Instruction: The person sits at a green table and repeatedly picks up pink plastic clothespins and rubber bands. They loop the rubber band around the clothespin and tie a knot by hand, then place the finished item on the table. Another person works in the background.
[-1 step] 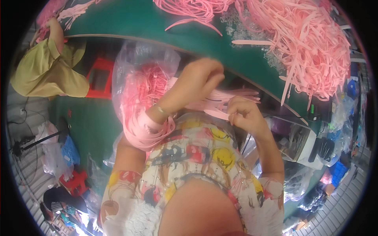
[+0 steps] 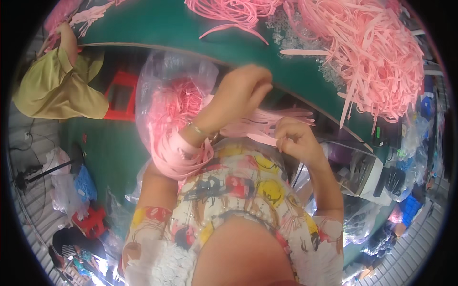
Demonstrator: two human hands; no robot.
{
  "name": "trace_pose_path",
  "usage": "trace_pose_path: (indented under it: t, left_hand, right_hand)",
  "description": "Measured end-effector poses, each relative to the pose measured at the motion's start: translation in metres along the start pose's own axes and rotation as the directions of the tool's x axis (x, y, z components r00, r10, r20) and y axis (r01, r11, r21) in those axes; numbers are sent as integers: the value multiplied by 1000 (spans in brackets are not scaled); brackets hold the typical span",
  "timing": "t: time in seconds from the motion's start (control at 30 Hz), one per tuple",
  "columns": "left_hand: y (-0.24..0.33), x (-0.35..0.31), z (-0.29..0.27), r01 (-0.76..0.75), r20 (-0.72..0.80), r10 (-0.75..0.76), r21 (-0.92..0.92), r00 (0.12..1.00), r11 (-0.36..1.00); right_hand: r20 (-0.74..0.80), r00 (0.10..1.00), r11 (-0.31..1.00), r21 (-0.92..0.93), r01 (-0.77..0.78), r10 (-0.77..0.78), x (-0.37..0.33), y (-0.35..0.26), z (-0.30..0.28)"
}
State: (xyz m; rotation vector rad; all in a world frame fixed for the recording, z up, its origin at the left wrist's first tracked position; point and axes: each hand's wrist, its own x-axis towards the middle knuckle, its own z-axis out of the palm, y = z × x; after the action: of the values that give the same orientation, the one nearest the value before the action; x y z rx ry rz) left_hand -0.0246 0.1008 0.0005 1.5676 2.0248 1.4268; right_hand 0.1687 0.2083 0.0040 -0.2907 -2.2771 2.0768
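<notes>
Looped straps (image 2: pixel 179 161): pink, flat, narrow; bundle bent into a curve left of centre. Loose strips (image 2: pixel 248 123): pink, fanned toward right, mid-frame. Single strap (image 2: pixel 261 138): pink, slanting down-right just right of centre, end pinched in right hand (image 2: pixel 299 139).

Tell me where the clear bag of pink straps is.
In the head view, the clear bag of pink straps is left of centre, between the red stool and the person's left hand, just below the edge of the green tabletop.
</notes>
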Motion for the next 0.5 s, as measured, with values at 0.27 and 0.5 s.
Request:
trace_pose_path:
  t: [0.27,0.5]
  left_hand:
    - [-19,43,21,-118,-155,206,442,966,889]
    - [-23,39,18,-170,-120,244,434,962,885]
  right_hand:
    - [-16,999,999,-16,43,-44,1,3,3]
    - [-32,998,999,-17,50,-50,0,4,3]
